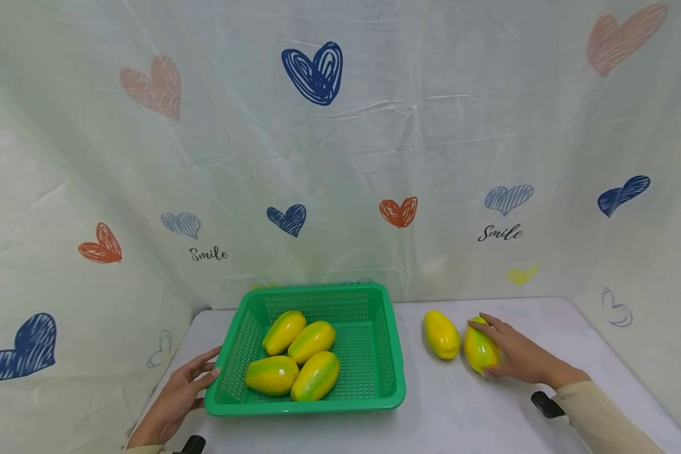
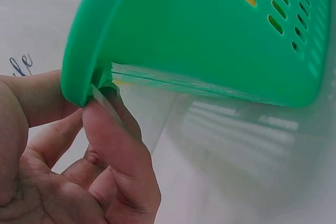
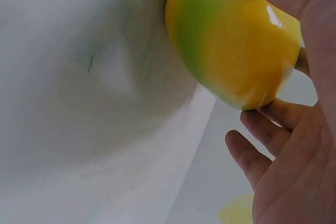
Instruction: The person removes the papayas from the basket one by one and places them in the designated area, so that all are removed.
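At the left end of the green plastic basket point(image 1: 394, 378), my left hand point(image 1: 176, 394) pinches the rim between thumb and fingers. The left wrist view shows that hand point(image 2: 79, 156) with the basket wall point(image 2: 184, 30) beside it. Several glossy yellow-green papayas point(image 1: 312, 340) lie in the basket's left half. To the right of the basket, my right hand point(image 1: 524, 353) holds a papaya point(image 1: 479, 347), fingers over its far side and thumb on the near side. The right wrist view shows this papaya point(image 3: 236, 40) up close. Another papaya point(image 1: 441, 334) lies on the table just left of it.
The white table point(image 1: 448, 410) has a back edge close to a hanging cloth point(image 1: 340, 157) printed with hearts and the word Smile. Cloth also hangs on the left and right sides. A black wrist device point(image 1: 547, 405) shows at my right sleeve point(image 1: 601, 416).
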A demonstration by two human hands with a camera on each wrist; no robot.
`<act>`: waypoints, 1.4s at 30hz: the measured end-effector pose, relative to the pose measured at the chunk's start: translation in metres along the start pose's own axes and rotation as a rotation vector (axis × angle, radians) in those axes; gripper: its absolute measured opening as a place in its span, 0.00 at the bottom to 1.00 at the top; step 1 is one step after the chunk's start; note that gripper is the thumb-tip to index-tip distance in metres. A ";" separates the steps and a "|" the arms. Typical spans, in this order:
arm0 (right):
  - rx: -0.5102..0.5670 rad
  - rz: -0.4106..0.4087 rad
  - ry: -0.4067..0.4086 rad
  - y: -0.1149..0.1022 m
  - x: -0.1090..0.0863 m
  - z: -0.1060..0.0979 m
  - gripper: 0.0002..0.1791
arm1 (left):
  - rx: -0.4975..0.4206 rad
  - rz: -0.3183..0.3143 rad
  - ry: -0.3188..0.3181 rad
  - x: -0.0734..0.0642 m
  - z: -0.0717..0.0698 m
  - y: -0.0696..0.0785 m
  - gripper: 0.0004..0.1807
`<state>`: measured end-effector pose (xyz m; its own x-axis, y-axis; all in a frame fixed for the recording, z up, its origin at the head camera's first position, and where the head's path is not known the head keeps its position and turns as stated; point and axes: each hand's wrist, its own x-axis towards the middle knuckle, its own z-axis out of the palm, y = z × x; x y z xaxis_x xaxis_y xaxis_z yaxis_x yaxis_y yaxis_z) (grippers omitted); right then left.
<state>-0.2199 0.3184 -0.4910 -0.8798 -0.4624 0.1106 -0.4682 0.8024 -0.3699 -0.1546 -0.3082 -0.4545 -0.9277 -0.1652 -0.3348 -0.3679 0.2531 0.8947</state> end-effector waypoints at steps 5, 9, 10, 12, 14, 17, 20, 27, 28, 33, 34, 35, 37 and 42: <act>0.011 -0.014 0.005 -0.005 0.007 -0.002 0.50 | -0.004 0.000 0.004 0.000 0.000 -0.001 0.32; 0.013 -0.006 0.002 -0.007 0.011 -0.003 0.49 | -0.005 -0.002 0.003 0.000 0.000 -0.001 0.32; 0.019 0.002 -0.002 -0.007 0.011 -0.003 0.49 | -0.007 -0.001 -0.001 0.000 0.000 -0.001 0.32; 0.023 0.016 -0.009 -0.008 0.013 -0.004 0.49 | -0.010 0.000 -0.001 0.001 0.000 -0.001 0.32; 0.033 0.025 -0.018 -0.009 0.013 -0.004 0.49 | -0.010 0.001 -0.002 0.001 0.000 -0.001 0.32; 0.038 0.034 -0.025 -0.010 0.014 -0.004 0.49 | -0.011 0.001 -0.002 0.001 0.000 -0.001 0.32; 0.041 0.035 -0.023 -0.010 0.015 -0.003 0.50 | -0.015 -0.004 -0.003 0.001 0.000 0.000 0.32; 0.057 0.031 -0.031 -0.006 0.020 -0.001 0.50 | -0.024 -0.001 -0.006 0.002 0.001 -0.001 0.33; 0.065 0.030 -0.036 -0.005 0.020 0.000 0.49 | -0.025 0.001 -0.007 0.002 0.001 -0.002 0.33; 0.091 0.022 -0.055 -0.005 0.022 0.001 0.49 | -0.030 0.004 -0.007 0.001 0.002 -0.002 0.32; 0.093 0.026 -0.060 -0.005 0.022 0.001 0.49 | -0.031 0.004 -0.006 0.001 0.002 -0.002 0.32; 0.094 0.031 -0.066 -0.005 0.023 0.001 0.49 | -0.030 0.005 -0.004 0.001 0.002 -0.002 0.32; 0.099 0.041 -0.076 -0.006 0.023 0.000 0.50 | -0.026 0.004 -0.003 0.001 0.002 -0.002 0.32; 0.110 0.057 -0.098 -0.007 0.026 -0.004 0.50 | -0.021 -0.005 0.003 0.001 0.001 -0.001 0.32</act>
<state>-0.2399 0.3024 -0.4818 -0.8898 -0.4564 -0.0020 -0.4015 0.7847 -0.4722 -0.1553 -0.3076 -0.4566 -0.9256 -0.1691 -0.3387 -0.3714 0.2324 0.8989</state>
